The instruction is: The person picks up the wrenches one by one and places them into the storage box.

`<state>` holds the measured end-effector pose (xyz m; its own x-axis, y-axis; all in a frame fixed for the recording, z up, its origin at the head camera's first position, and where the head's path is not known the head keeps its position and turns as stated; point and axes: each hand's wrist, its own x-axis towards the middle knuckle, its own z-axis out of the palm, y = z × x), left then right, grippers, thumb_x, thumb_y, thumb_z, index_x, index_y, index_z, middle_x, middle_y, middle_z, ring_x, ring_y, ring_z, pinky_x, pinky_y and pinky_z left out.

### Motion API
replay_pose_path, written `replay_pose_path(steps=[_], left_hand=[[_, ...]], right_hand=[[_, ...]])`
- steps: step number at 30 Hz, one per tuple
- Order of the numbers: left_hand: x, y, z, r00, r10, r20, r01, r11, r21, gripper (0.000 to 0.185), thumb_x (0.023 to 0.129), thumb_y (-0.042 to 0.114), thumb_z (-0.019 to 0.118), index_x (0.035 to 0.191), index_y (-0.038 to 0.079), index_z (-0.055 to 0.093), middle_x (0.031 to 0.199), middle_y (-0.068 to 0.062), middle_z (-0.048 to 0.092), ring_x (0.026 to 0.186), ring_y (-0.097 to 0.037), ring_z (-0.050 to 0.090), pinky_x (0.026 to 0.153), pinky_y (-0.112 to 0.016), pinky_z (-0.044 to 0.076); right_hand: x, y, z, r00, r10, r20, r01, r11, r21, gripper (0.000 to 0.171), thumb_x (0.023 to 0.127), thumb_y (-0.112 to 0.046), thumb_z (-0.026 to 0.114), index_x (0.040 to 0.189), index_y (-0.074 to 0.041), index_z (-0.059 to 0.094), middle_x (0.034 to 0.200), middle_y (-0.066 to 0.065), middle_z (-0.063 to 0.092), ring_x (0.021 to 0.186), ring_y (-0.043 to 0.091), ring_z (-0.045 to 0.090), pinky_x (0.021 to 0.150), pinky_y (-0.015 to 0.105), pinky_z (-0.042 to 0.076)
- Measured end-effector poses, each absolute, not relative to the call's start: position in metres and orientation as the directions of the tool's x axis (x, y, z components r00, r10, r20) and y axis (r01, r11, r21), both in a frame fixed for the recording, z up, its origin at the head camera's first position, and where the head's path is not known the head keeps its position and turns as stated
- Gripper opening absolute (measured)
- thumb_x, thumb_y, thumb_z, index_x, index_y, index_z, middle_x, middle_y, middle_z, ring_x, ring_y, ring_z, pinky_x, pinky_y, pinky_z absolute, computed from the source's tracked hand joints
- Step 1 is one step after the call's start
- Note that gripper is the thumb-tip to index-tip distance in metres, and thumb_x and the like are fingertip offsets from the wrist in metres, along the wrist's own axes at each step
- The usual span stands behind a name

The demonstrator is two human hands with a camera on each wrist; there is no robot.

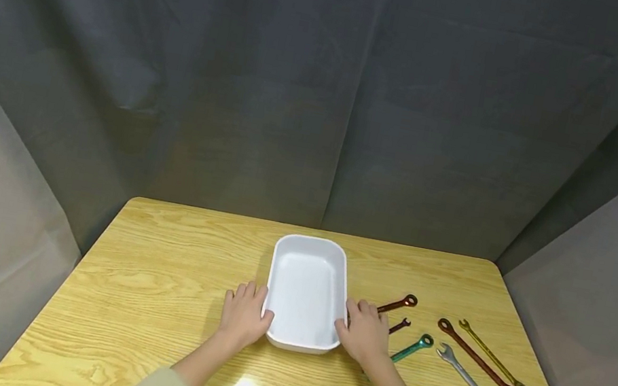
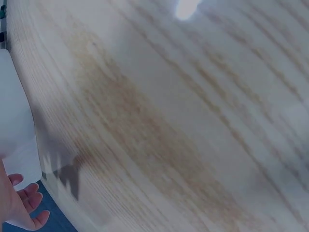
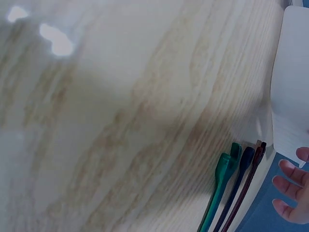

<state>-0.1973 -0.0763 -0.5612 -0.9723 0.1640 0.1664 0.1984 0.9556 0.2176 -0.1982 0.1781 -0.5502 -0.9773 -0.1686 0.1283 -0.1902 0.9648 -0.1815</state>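
Note:
A white rectangular tray [image 1: 306,289] with rounded corners is held between both hands at the middle of the table. My left hand [image 1: 246,315] grips its left side, the thumb at the rim and the fingers along the outside. On the opposite side, my right hand [image 1: 366,334] grips the rim in the same way. Just beyond the right hand lie a red-brown wrench [image 1: 400,303], a small dark wrench [image 1: 401,326] and a green wrench [image 1: 415,348], each partly hidden by that hand or arm. Whether the tray touches the table cannot be told.
Farther right on the wooden table [image 1: 160,263] lie a silver wrench [image 1: 473,385], a longer red-brown wrench [image 1: 475,357] and a yellow wrench [image 1: 494,357]. Grey curtains [image 1: 250,107] enclose the back and sides.

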Motion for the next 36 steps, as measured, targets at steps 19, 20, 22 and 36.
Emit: replay_pose_path(steps=[19, 20, 22, 36], left_hand=[[-0.178, -0.077, -0.562, -0.965, 0.169, 0.202, 0.211, 0.954, 0.212, 0.038, 0.080, 0.034, 0.048, 0.108, 0.010, 0.053, 0.106, -0.011, 0.052, 0.092, -0.028, 0.047, 0.076, -0.044, 0.035], [-0.177, -0.077, -0.562, -0.964, 0.169, 0.204, 0.211, 0.955, 0.209, 0.037, 0.080, 0.034, 0.048, 0.107, 0.010, 0.053, 0.105, -0.011, 0.053, 0.091, -0.027, 0.047, 0.076, -0.044, 0.035], [-0.176, -0.077, -0.562, -0.962, 0.171, 0.213, 0.214, 0.956, 0.203, 0.037, 0.080, 0.034, 0.048, 0.107, 0.009, 0.053, 0.103, -0.010, 0.053, 0.089, -0.027, 0.047, 0.075, -0.043, 0.035], [-0.164, -0.078, -0.562, -0.958, 0.173, 0.229, 0.222, 0.953, 0.205, 0.035, 0.079, 0.034, 0.050, 0.103, 0.009, 0.053, 0.096, -0.009, 0.052, 0.086, -0.025, 0.045, 0.074, -0.042, 0.035]], right_hand=[[-0.181, 0.177, -0.552, -0.970, -0.181, 0.163, -0.209, 0.962, -0.175, 0.037, 0.084, -0.033, 0.050, 0.112, -0.009, 0.056, 0.100, 0.011, 0.056, 0.090, 0.030, 0.052, 0.077, 0.051, 0.040], [-0.180, 0.177, -0.552, -0.970, -0.179, 0.165, -0.208, 0.962, -0.176, 0.037, 0.084, -0.033, 0.050, 0.112, -0.009, 0.057, 0.101, 0.011, 0.057, 0.090, 0.030, 0.052, 0.078, 0.052, 0.040], [-0.178, 0.176, -0.552, -0.969, -0.177, 0.171, -0.207, 0.962, -0.176, 0.037, 0.083, -0.033, 0.050, 0.111, -0.009, 0.057, 0.102, 0.011, 0.057, 0.091, 0.031, 0.052, 0.078, 0.052, 0.040], [-0.167, 0.175, -0.553, -0.960, -0.174, 0.218, -0.220, 0.953, -0.209, 0.032, 0.080, -0.030, 0.052, 0.104, -0.009, 0.057, 0.097, 0.011, 0.057, 0.093, 0.031, 0.053, 0.076, 0.052, 0.040]])
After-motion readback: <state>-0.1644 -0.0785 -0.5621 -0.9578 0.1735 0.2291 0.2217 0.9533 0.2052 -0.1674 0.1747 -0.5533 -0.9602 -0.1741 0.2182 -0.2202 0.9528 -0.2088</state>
